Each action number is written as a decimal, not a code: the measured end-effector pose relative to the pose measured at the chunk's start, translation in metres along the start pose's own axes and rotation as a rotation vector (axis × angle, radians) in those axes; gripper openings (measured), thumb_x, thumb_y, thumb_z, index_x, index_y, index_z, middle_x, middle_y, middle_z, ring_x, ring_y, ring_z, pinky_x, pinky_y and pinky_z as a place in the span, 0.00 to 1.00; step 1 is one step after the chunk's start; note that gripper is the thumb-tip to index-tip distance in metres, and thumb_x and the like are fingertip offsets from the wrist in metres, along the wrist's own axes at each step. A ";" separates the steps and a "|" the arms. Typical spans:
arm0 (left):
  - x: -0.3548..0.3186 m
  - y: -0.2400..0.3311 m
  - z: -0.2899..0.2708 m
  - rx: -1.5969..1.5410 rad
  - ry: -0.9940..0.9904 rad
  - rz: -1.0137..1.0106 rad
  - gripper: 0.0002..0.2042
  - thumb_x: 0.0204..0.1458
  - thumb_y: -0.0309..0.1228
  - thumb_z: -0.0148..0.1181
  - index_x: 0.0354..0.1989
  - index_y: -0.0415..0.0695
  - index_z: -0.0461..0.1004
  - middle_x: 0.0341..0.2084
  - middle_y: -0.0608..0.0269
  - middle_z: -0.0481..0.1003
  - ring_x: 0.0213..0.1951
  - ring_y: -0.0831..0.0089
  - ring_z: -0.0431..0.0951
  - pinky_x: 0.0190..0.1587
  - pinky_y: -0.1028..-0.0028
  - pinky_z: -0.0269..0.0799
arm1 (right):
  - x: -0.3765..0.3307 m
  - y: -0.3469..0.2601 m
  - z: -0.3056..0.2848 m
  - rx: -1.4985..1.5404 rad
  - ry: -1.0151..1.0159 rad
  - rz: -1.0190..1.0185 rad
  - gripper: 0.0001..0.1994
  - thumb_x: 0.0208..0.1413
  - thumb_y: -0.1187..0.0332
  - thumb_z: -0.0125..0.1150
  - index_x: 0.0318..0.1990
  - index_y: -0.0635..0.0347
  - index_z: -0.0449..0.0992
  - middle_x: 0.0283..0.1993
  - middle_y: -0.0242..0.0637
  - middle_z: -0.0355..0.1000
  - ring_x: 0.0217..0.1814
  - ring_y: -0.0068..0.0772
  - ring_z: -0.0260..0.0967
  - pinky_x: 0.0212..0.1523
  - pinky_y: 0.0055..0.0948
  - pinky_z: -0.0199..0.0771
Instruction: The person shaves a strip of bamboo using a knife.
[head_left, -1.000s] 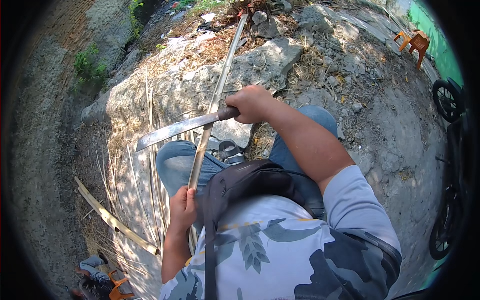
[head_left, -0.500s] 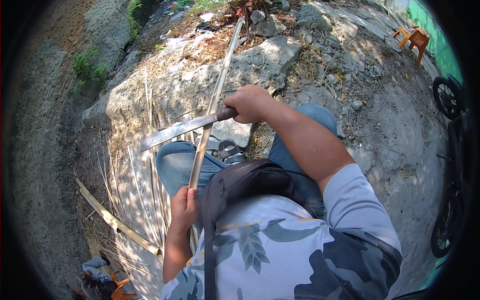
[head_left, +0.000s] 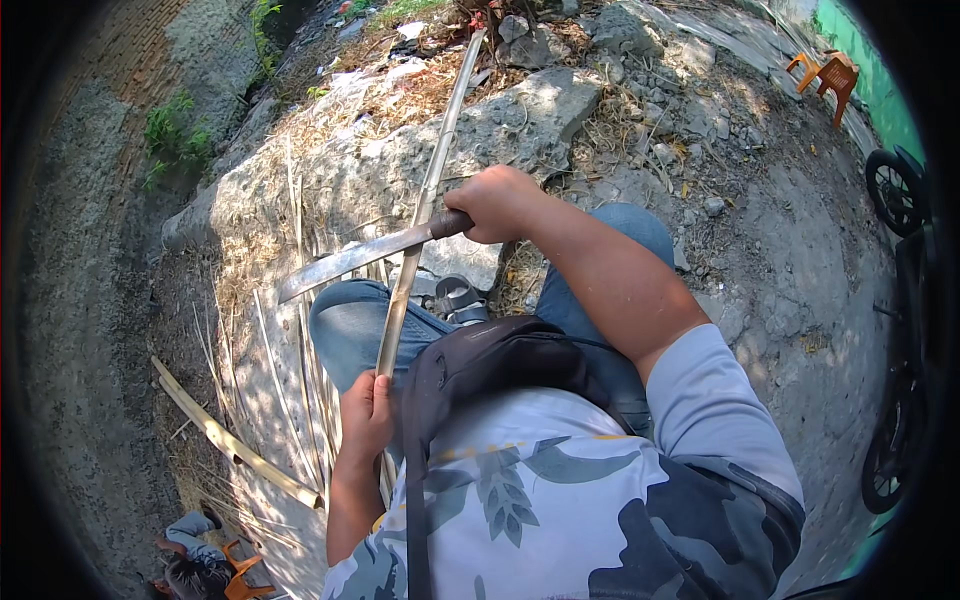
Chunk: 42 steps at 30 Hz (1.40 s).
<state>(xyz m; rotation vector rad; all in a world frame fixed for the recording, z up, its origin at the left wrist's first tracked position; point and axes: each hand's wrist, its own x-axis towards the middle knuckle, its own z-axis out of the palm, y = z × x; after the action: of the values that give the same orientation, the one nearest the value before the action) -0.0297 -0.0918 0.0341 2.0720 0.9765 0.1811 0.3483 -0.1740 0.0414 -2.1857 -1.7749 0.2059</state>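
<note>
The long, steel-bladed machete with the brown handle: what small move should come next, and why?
Perhaps a short, careful slide of the machete along the long, narrow, pale bamboo-like strip, away from the left hand. The machete crosses the strip beyond that hand, which grips the strip lower down, while the right hand holds the brown handle.

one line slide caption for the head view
A right hand grips a machete crossing a long pale strip held in the left hand.
</note>
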 end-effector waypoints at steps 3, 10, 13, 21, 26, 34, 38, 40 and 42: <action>0.000 -0.005 0.001 -0.023 0.002 -0.015 0.13 0.69 0.34 0.52 0.39 0.37 0.77 0.18 0.64 0.70 0.22 0.79 0.67 0.27 0.72 0.66 | 0.000 -0.002 -0.002 0.012 -0.024 0.018 0.08 0.44 0.63 0.66 0.34 0.46 0.79 0.30 0.36 0.79 0.37 0.48 0.80 0.38 0.49 0.79; 0.002 -0.009 0.002 -0.010 -0.002 -0.001 0.13 0.70 0.34 0.52 0.37 0.37 0.76 0.17 0.65 0.69 0.22 0.79 0.66 0.27 0.71 0.65 | 0.001 0.000 0.001 0.012 -0.041 0.010 0.07 0.44 0.63 0.65 0.34 0.47 0.79 0.31 0.36 0.79 0.37 0.48 0.80 0.39 0.49 0.79; 0.001 -0.003 0.002 -0.026 -0.006 -0.015 0.13 0.70 0.33 0.51 0.36 0.37 0.75 0.17 0.65 0.68 0.22 0.79 0.65 0.26 0.71 0.64 | 0.001 -0.002 0.000 0.013 -0.044 0.021 0.08 0.45 0.63 0.65 0.34 0.47 0.80 0.31 0.36 0.79 0.38 0.48 0.80 0.39 0.49 0.79; 0.002 -0.003 0.002 -0.007 0.001 0.031 0.14 0.70 0.33 0.51 0.34 0.37 0.75 0.17 0.66 0.67 0.22 0.80 0.65 0.26 0.73 0.63 | 0.003 0.000 0.005 0.002 -0.050 0.020 0.07 0.45 0.63 0.65 0.34 0.47 0.80 0.31 0.37 0.79 0.39 0.48 0.80 0.40 0.49 0.79; 0.003 -0.005 0.002 0.000 -0.012 0.020 0.14 0.70 0.33 0.51 0.34 0.37 0.75 0.17 0.66 0.68 0.23 0.80 0.65 0.26 0.72 0.63 | 0.003 0.002 0.007 0.021 -0.061 0.017 0.07 0.45 0.64 0.65 0.33 0.47 0.79 0.31 0.37 0.79 0.39 0.49 0.80 0.40 0.49 0.78; 0.002 0.001 0.003 -0.019 -0.023 0.020 0.14 0.71 0.35 0.51 0.37 0.37 0.75 0.21 0.74 0.67 0.25 0.84 0.63 0.28 0.78 0.61 | 0.003 0.001 0.006 0.026 -0.059 0.022 0.07 0.45 0.64 0.66 0.34 0.47 0.80 0.32 0.38 0.79 0.39 0.48 0.80 0.40 0.50 0.79; 0.002 0.003 0.003 0.018 -0.008 0.033 0.14 0.71 0.34 0.51 0.36 0.37 0.75 0.19 0.69 0.69 0.25 0.82 0.65 0.28 0.75 0.64 | 0.003 -0.002 0.001 0.016 -0.096 0.044 0.08 0.45 0.64 0.66 0.35 0.46 0.81 0.32 0.38 0.79 0.40 0.49 0.80 0.40 0.50 0.79; 0.003 0.003 0.003 0.030 0.011 0.044 0.14 0.70 0.33 0.51 0.35 0.36 0.75 0.17 0.65 0.70 0.23 0.79 0.67 0.27 0.72 0.65 | 0.003 -0.002 0.001 0.019 -0.101 0.036 0.08 0.45 0.64 0.66 0.36 0.45 0.81 0.33 0.38 0.79 0.39 0.49 0.80 0.40 0.49 0.79; 0.004 -0.001 0.004 0.026 0.015 0.079 0.14 0.70 0.33 0.51 0.34 0.36 0.75 0.17 0.66 0.69 0.23 0.80 0.67 0.27 0.72 0.65 | 0.003 -0.005 -0.002 0.007 -0.133 0.058 0.09 0.46 0.65 0.66 0.37 0.45 0.82 0.35 0.36 0.80 0.42 0.46 0.80 0.41 0.47 0.79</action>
<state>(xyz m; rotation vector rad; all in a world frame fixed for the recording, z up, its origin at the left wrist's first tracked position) -0.0258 -0.0910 0.0297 2.1370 0.9114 0.2267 0.3450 -0.1702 0.0457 -2.2682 -1.7765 0.3784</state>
